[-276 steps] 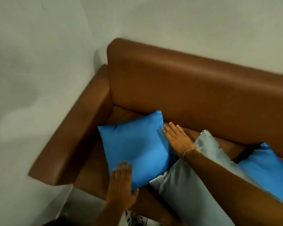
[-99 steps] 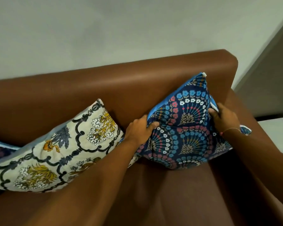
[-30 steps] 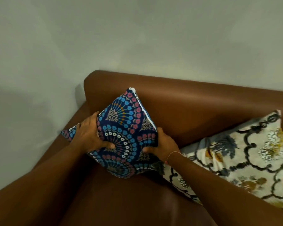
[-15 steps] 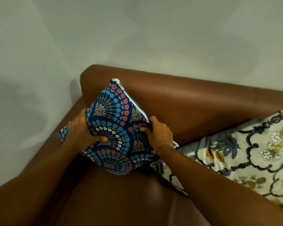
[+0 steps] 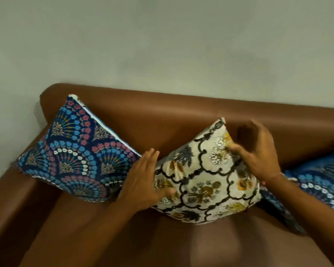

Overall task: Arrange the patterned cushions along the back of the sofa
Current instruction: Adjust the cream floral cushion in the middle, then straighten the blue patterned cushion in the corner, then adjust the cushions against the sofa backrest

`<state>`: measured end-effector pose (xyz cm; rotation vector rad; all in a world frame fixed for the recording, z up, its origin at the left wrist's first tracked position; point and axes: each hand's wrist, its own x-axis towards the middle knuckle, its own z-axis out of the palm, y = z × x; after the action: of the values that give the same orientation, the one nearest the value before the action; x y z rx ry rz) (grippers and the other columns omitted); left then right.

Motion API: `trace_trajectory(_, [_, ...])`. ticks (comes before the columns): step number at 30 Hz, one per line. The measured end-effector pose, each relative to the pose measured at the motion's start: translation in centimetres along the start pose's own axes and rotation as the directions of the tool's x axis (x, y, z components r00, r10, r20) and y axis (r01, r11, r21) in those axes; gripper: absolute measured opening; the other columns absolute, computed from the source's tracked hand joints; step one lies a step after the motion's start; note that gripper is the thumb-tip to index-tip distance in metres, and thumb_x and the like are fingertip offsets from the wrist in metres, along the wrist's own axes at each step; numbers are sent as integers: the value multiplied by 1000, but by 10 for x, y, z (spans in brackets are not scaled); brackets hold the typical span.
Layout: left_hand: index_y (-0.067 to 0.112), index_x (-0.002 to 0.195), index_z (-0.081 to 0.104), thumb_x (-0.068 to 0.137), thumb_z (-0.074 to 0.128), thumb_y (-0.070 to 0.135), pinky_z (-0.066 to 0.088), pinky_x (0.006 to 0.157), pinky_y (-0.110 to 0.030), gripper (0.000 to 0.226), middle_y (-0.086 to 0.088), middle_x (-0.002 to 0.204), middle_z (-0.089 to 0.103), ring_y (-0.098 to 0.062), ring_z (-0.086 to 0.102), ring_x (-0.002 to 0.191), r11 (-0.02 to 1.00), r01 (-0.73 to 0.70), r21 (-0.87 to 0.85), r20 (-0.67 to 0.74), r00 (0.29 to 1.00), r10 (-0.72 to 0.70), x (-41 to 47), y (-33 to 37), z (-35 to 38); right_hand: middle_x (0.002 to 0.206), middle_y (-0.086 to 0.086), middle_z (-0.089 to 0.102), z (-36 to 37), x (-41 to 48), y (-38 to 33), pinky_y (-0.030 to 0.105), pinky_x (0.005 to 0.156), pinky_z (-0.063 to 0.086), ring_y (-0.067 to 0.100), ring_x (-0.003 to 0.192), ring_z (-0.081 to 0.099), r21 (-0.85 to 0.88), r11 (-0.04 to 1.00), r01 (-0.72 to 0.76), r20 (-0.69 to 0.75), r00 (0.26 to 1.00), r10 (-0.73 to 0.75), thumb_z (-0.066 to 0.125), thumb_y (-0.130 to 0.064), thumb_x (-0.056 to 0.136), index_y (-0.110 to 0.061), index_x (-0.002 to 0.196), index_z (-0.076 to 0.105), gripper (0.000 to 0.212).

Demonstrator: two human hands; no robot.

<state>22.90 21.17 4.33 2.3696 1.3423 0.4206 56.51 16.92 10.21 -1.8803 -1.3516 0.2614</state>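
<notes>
A cream floral cushion (image 5: 204, 174) stands on one corner against the brown sofa back (image 5: 181, 114), in the middle. My left hand (image 5: 143, 182) holds its left edge, thumb on the front face. My right hand (image 5: 258, 153) is blurred at its upper right edge, fingers spread and thumb touching the fabric. A dark blue fan-patterned cushion (image 5: 79, 153) leans in the sofa's left corner, free of both hands. A second blue patterned cushion (image 5: 320, 180) lies at the right, partly hidden behind my right forearm.
The sofa's left armrest (image 5: 6, 201) runs down the left side beside a grey wall (image 5: 162, 45). Bare brown seat (image 5: 162, 243) lies in front of the cushions.
Both hands have let go of the dark blue cushion, now leaning in the left corner, and moved right onto the cream cushion, which is now tipped upright. The view shifted right.
</notes>
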Motion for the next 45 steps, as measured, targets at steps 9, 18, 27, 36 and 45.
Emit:
trace_trajectory(9, [13, 155, 14, 41, 84, 74, 35, 110, -49, 147, -14, 144, 40, -34, 36, 132, 969, 218, 114, 49, 973, -225, 25, 22, 55, 105, 4, 73, 21, -48, 89, 37, 73, 48, 33, 98, 66, -372, 928, 30, 348, 931, 109, 72, -47, 78, -29, 114, 60, 43])
trace_trajectory(18, [14, 153, 21, 43, 97, 50, 37, 111, -52, 139, -15, 147, 43, -36, 40, 135, 968, 252, 5, -25, 967, -252, 24, 23, 67, 87, -2, 57, 26, -66, 93, 40, 71, 43, 22, 84, 53, -183, 983, 21, 187, 982, 14, 74, -36, 80, -24, 87, 49, 29])
trace_trajectory(27, [4, 157, 13, 78, 56, 32, 2, 125, -48, 94, -18, 167, 4, -40, 1, 154, 993, -81, 82, -370, 923, 106, -4, 167, 126, 160, 6, 25, -125, -53, 159, 44, 122, 13, 26, 151, 14, -110, 955, 275, -118, 951, -287, 65, -57, 84, -15, 151, 27, 88])
trace_trajectory(36, [24, 155, -17, 54, 65, 87, 15, 122, -45, 145, -9, 162, 19, -30, 20, 148, 991, -59, 123, 250, 968, 27, 95, 346, 224, 159, 10, 29, -319, -56, 367, 59, 113, 29, 34, 144, 27, -430, 861, -272, 172, 911, 374, 71, -90, 31, -22, 154, 10, 153])
trace_trajectory(45, [19, 141, 30, 45, 84, 70, 40, 101, -46, 121, -1, 121, 57, -25, 52, 116, 986, 5, 164, -75, 997, 8, 100, 356, 248, 119, 2, 68, -284, -62, 392, 44, 79, 54, 32, 104, 64, -478, 833, -278, 69, 934, 351, 79, -59, 66, -43, 140, 34, 88])
